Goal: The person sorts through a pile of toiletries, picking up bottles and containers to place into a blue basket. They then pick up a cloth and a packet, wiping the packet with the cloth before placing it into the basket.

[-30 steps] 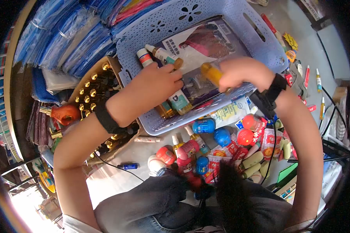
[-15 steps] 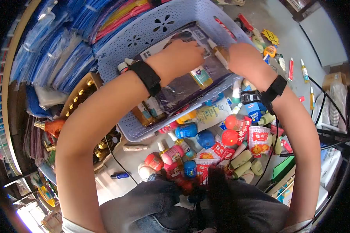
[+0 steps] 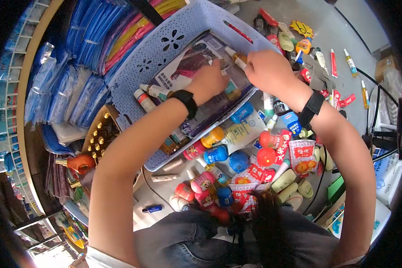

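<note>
Inside the light-blue plastic basket [image 3: 194, 13] lies a flat dark package [image 3: 201, 50] with a printed card and barcode. My left hand [image 3: 210, 82] is closed at the side of an amber bottle with a teal-and-white label [image 3: 232, 91], over the package; its fingertips are partly hidden. My right hand [image 3: 268, 67] is closed around a white-capped amber bottle [image 3: 240, 60] at the basket's right side. A red-capped white bottle [image 3: 144, 100] and a white-capped bottle [image 3: 155, 91] lean at the basket's left end. More bottles [image 3: 169, 145] lie in its near corner.
Several jars [image 3: 216, 153], red snack packets [image 3: 303, 158] and green bottles [image 3: 283, 180] cover the floor before the basket. Blue plastic-wrapped stacks [image 3: 82, 35] stand left, above a carton of gold-topped bottles [image 3: 100, 134]. Tubes and bottles [image 3: 333, 62] lie at right.
My left hand has come down to the labelled amber bottle. My right hand stays at its white-capped bottle. The camera view has shifted and turned slightly.
</note>
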`<state>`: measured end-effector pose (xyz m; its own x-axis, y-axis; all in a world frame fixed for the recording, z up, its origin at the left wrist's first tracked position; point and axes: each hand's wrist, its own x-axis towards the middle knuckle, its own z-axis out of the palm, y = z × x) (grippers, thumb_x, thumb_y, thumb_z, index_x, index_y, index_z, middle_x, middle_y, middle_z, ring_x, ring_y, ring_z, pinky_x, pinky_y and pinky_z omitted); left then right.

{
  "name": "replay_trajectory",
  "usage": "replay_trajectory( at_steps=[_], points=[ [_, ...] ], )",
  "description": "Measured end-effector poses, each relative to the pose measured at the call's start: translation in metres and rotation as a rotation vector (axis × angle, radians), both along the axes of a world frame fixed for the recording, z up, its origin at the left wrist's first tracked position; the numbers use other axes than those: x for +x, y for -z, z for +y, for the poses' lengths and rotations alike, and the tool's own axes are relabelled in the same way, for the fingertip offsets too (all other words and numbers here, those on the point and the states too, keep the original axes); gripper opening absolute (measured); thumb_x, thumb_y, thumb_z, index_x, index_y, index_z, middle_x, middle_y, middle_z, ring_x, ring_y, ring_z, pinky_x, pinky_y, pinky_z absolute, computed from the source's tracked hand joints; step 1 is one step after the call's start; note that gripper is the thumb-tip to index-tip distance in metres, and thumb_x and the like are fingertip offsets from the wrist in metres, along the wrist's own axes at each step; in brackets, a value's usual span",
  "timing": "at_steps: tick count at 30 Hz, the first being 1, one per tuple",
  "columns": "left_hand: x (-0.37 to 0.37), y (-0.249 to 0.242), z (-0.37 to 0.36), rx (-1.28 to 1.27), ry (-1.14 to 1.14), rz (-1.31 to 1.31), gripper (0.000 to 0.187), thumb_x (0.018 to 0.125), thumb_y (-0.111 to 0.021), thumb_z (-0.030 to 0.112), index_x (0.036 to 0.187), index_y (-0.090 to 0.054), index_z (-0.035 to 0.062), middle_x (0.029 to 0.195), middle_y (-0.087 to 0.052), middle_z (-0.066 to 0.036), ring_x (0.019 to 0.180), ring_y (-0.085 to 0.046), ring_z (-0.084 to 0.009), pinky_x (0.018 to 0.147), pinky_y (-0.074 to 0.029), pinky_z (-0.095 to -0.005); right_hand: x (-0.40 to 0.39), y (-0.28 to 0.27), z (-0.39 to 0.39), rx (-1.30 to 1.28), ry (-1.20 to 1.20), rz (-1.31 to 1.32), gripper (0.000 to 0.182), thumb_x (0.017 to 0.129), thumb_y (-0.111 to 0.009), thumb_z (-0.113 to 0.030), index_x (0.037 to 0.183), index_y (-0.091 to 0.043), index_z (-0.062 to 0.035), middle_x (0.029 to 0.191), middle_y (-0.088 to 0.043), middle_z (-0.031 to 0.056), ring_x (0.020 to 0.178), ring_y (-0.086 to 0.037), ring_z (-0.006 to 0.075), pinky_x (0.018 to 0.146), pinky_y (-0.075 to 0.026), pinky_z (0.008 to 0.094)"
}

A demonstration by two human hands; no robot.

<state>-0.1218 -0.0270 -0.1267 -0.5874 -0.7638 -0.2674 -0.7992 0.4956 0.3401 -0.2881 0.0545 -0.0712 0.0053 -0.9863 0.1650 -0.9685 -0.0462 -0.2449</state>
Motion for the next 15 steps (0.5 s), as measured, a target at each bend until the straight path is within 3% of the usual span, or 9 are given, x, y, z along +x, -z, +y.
replay_trajectory(
  at_steps=[3,4,7,8,10,12,15],
  points=[
    [-0.008,0.018,0.008,-0.024,-0.111,0.139,0.075,0.079,-0.065,0.039,0.114,-0.031,-0.0165,0.085,-0.063,-0.028,0.083,-0.063,-0.0407,0.075,-0.051,-0.0452,-0.001,0.003,0.000,-0.006,0.001,0.004,0.025,0.076,-0.053,-0.024,0.074,-0.066,-0.0023,0.071,-0.064,0.0175,0.071,-0.063,0.0351,0.065,-0.051,0.0462],
    [-0.013,0.016,0.009,0.023,-0.160,0.107,0.084,0.076,-0.069,0.042,0.114,-0.027,-0.0205,0.087,-0.063,-0.027,0.082,-0.064,-0.0381,0.073,-0.052,-0.0420,-0.001,0.002,0.001,-0.005,0.003,0.001,0.025,0.076,-0.053,-0.024,0.074,-0.066,-0.0027,0.071,-0.064,0.0173,0.071,-0.063,0.0349,0.065,-0.051,0.0463],
    [-0.016,0.004,0.008,0.171,-0.288,0.122,0.089,0.072,-0.074,0.039,0.115,-0.026,-0.0219,0.086,-0.064,-0.026,0.078,-0.066,-0.0342,0.071,-0.053,-0.0367,0.001,0.001,0.001,-0.008,-0.005,-0.002,0.024,0.075,-0.054,-0.025,0.073,-0.066,-0.0040,0.070,-0.063,0.0169,0.070,-0.063,0.0347,0.065,-0.051,0.0465],
    [-0.007,0.029,-0.005,0.123,-0.258,0.159,0.095,0.070,-0.076,0.038,0.117,-0.023,-0.0244,0.085,-0.064,-0.023,0.074,-0.067,-0.0291,0.064,-0.054,-0.0335,0.001,0.000,0.001,-0.011,-0.008,-0.002,0.024,0.075,-0.054,-0.025,0.073,-0.066,-0.0045,0.069,-0.063,0.0168,0.070,-0.063,0.0347,0.065,-0.050,0.0465],
    [0.015,0.003,-0.017,0.387,-0.266,0.225,0.094,0.070,-0.075,0.037,0.118,-0.022,-0.0236,0.085,-0.063,-0.022,0.072,-0.067,-0.0273,0.057,-0.054,-0.0328,0.000,0.000,0.002,-0.017,-0.016,-0.034,0.024,0.075,-0.054,-0.025,0.072,-0.066,-0.0053,0.069,-0.063,0.0165,0.069,-0.063,0.0348,0.065,-0.050,0.0464],
    [0.049,-0.028,-0.030,0.438,-0.286,0.198,0.090,0.071,-0.075,0.034,0.119,-0.023,-0.0208,0.085,-0.063,-0.021,0.069,-0.067,-0.0254,0.050,-0.054,-0.0320,-0.001,0.002,0.003,-0.022,-0.005,-0.026,0.023,0.074,-0.054,-0.025,0.072,-0.067,-0.0069,0.067,-0.063,0.0160,0.067,-0.063,0.0348,0.064,-0.051,0.0461],
    [0.101,-0.077,-0.028,0.146,-0.440,0.072,0.076,0.073,-0.074,0.029,0.117,-0.031,-0.0139,0.084,-0.062,-0.019,0.067,-0.066,-0.0225,0.042,-0.053,-0.0302,0.000,0.004,0.003,-0.050,0.013,-0.012,0.023,0.074,-0.053,-0.025,0.071,-0.067,-0.0071,0.066,-0.063,0.0156,0.067,-0.063,0.0342,0.062,-0.051,0.0462]
  ],
)
